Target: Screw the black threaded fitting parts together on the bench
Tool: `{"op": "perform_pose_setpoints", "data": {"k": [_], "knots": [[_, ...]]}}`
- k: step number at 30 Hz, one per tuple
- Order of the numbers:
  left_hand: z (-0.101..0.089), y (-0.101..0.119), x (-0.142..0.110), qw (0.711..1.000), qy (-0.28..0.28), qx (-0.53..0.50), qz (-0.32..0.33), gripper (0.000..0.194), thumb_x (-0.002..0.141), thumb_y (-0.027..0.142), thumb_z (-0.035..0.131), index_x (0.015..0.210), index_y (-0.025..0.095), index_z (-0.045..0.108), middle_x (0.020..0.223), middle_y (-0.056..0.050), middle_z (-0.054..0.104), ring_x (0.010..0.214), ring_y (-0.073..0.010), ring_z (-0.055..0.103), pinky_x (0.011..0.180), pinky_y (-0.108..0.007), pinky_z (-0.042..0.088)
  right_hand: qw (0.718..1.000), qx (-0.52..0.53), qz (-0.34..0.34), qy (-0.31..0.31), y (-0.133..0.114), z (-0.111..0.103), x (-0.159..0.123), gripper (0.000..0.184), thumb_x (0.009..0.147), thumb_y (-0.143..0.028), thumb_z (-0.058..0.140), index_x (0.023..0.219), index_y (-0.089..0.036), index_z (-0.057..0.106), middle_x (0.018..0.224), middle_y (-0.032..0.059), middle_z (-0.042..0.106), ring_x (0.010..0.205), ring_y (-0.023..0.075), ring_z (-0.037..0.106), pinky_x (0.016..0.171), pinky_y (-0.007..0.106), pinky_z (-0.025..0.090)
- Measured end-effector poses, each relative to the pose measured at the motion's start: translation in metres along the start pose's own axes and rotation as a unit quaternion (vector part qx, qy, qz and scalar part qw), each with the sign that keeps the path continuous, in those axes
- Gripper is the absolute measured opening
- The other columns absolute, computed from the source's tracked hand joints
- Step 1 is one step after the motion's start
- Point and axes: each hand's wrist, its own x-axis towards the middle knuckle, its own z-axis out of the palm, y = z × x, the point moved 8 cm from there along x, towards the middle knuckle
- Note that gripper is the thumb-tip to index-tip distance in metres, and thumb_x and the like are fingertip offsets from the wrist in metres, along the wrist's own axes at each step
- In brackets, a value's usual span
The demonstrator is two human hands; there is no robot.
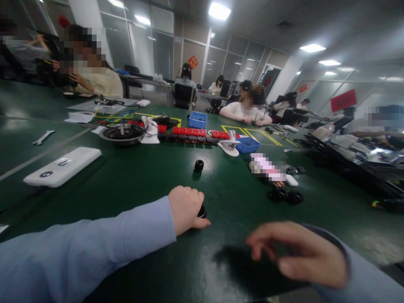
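My left hand (187,209) rests low over the green table, its fingers closed around a black round part (203,211) that is mostly hidden behind the knuckles. Only a dark curved edge of it shows near the thumb. To the right, my right hand (296,251) hovers above the tabletop, slightly blurred, with thumb and fingers apart and nothing between them; its shadow falls on the table. Beyond my left hand a small black cylindrical part (198,165) stands alone. Two more black round parts (287,195) lie further right.
A white power bank (63,167) and a wrench (43,137) lie at left. Further back are a metal bowl (121,136), red strips (189,131), blue bins (198,120) and white clamp-like stands (229,145). At right are a white case (291,180) and black equipment (353,168). People sit around.
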Motion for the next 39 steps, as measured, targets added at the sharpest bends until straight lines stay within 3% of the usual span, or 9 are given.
{"op": "perform_pose_setpoints", "data": {"k": [3,5,8,13,21,28,33,35,39], "knots": [[0.002,0.0,0.001,1.0,0.019,-0.005,0.004,0.047,0.073,0.058,0.064,0.083,0.011,0.062,0.078,-0.011,0.067,0.075,-0.0285,0.066,0.066,-0.037,0.051,1.0,0.004,-0.017,0.011,0.024,-0.004,0.078,0.059,0.07,-0.055,0.068,0.113,-0.015,0.06,0.094,0.0089,0.066,0.079,0.0172,0.059,0.071,0.031,0.049],[0.004,-0.002,0.001,1.0,0.027,-0.01,-0.001,0.048,0.071,0.058,0.065,0.084,0.011,0.063,0.077,-0.011,0.067,0.074,-0.0286,0.066,0.066,-0.038,0.051,1.0,-0.004,-0.017,-0.004,0.042,0.002,0.119,0.076,0.057,-0.048,0.078,0.121,-0.014,0.055,0.106,0.0104,0.063,0.089,0.0205,0.058,0.08,0.036,0.048],[0.006,-0.003,0.003,0.999,0.027,-0.026,-0.004,0.052,0.068,0.058,0.067,0.089,0.01,0.064,0.081,-0.012,0.068,0.076,-0.0289,0.066,0.068,-0.039,0.052,0.996,-0.009,-0.056,-0.07,0.052,0.014,0.147,0.095,0.048,-0.044,0.084,0.13,-0.015,0.047,0.112,0.0105,0.06,0.097,0.0226,0.056,0.086,0.037,0.045],[0.008,-0.003,0.007,0.999,0.001,-0.04,0.006,0.05,0.067,0.059,0.069,0.084,0.011,0.064,0.075,-0.009,0.067,0.07,-0.0273,0.066,0.065,-0.038,0.051,0.98,-0.079,-0.124,-0.13,0.044,0.023,0.149,0.074,0.045,-0.049,0.085,0.107,-0.015,0.063,0.085,0.0037,0.062,0.08,0.0189,0.054,0.075,0.033,0.045],[0.015,-0.004,0.012,0.999,0.011,-0.024,0.024,0.053,0.061,0.064,0.071,0.071,0.014,0.06,0.062,-0.004,0.06,0.055,-0.0209,0.059,0.053,-0.032,0.045,0.97,-0.102,-0.197,-0.101,0.043,0.042,0.162,0.045,0.054,-0.043,0.084,0.084,-0.015,0.064,0.074,0.0006,0.064,0.072,0.0158,0.055,0.071,0.029,0.042],[0.006,-0.01,0.01,0.995,-0.007,-0.082,0.058,0.074,0.053,0.083,0.059,0.082,0.014,0.062,0.07,-0.004,0.061,0.064,-0.0217,0.058,0.063,-0.035,0.044,0.968,-0.095,-0.214,-0.092,0.044,0.039,0.161,0.051,0.056,-0.048,0.082,0.094,-0.017,0.066,0.082,0.0021,0.068,0.074,0.0172,0.058,0.073,0.031,0.044],[-0.023,-0.007,0.005,0.953,-0.02,-0.199,0.226,0.047,0.069,0.043,0.077,0.11,0.028,0.061,0.111,-0.002,0.065,0.101,-0.0211,0.057,0.089,-0.032,0.04,0.965,-0.068,-0.226,-0.11,0.039,0.037,0.16,0.05,0.061,-0.051,0.078,0.098,-0.02,0.064,0.095,0.0029,0.067,0.091,0.0197,0.06,0.084,0.033,0.046],[-0.023,-0.009,0.007,0.94,-0.058,-0.222,0.251,0.041,0.07,0.028,0.078,0.108,0.031,0.064,0.114,0.001,0.065,0.105,-0.0206,0.055,0.093,-0.03,0.039,0.966,-0.06,-0.228,-0.11,0.039,0.037,0.161,0.048,0.06,-0.051,0.078,0.094,-0.019,0.065,0.094,0.0034,0.067,0.091,0.0199,0.061,0.084,0.032,0.046],[-0.015,-0.008,0.014,0.927,-0.114,-0.239,0.267,0.038,0.07,0.017,0.076,0.105,0.029,0.067,0.111,0.002,0.066,0.105,-0.0199,0.055,0.092,-0.029,0.04,0.965,-0.048,-0.234,-0.108,0.038,0.037,0.163,0.046,0.058,-0.052,0.079,0.087,-0.018,0.066,0.088,0.0033,0.067,0.087,0.0196,0.061,0.083,0.032,0.047]]}}
